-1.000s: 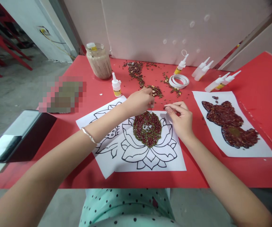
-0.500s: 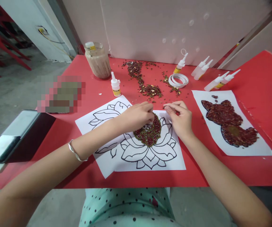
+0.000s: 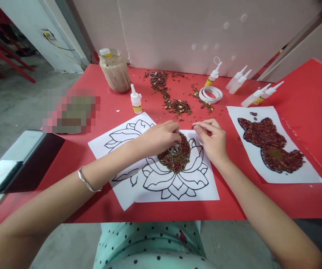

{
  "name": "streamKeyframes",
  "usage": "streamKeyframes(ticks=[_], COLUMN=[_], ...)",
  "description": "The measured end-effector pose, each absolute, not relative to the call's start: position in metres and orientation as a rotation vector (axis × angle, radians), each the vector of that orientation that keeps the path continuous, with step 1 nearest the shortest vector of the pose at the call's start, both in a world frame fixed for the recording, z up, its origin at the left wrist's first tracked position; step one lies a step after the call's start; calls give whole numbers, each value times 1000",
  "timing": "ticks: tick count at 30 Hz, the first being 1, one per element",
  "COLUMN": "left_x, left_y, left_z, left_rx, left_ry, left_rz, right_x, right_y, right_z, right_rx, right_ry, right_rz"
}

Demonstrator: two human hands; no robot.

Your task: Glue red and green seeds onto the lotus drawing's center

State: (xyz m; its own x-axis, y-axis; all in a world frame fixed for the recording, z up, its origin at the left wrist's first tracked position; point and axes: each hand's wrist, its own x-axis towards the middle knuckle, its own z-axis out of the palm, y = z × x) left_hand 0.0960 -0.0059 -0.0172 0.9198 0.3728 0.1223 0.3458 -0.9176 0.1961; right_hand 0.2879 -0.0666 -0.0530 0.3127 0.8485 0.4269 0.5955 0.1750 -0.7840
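A sheet with a black-outlined lotus drawing (image 3: 177, 186) lies in front of me, its central petal covered with red and green beans (image 3: 176, 158). My left hand (image 3: 166, 135) reaches over that petal from the left, fingers pinched together and pointing down at its upper part. Whatever those fingertips hold is hidden. At the sheet's upper right edge is my right hand (image 3: 212, 140), thumb and index finger pressed together; anything between them is too small to name. A second lotus sheet (image 3: 125, 201) sits partly under the first, at the left.
Loose beans (image 3: 177, 107) are scattered behind the sheets. Around them stand a glue bottle (image 3: 136, 100), a cloudy jar (image 3: 115, 73), a white tape roll (image 3: 210, 95) and several more bottles. At right lies a bean-covered picture (image 3: 272, 145); at left, a phone (image 3: 2, 173) on a dark stand.
The whole view has shifted very slightly. Both hands stay in nearly the same places with their fingers closed, and the beans on the petal look the same.
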Motion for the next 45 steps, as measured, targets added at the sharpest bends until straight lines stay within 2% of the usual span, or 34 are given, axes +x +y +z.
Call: streamKeyframes(ticks=[9,32,45], left_x=[61,43,43], left_y=[-9,-14,-16], left_z=[-13,-23,-22], left_rx=[2828,2736,2725], left_ry=[678,733,772], left_rz=[409,545,484], right_x=[283,281,280], right_y=[-72,-73,-74], right_z=[-58,-62,-60], right_rx=[-1346,-1355,-1351], right_ry=[-1695,-1832,-1877], right_rz=[644,550,493])
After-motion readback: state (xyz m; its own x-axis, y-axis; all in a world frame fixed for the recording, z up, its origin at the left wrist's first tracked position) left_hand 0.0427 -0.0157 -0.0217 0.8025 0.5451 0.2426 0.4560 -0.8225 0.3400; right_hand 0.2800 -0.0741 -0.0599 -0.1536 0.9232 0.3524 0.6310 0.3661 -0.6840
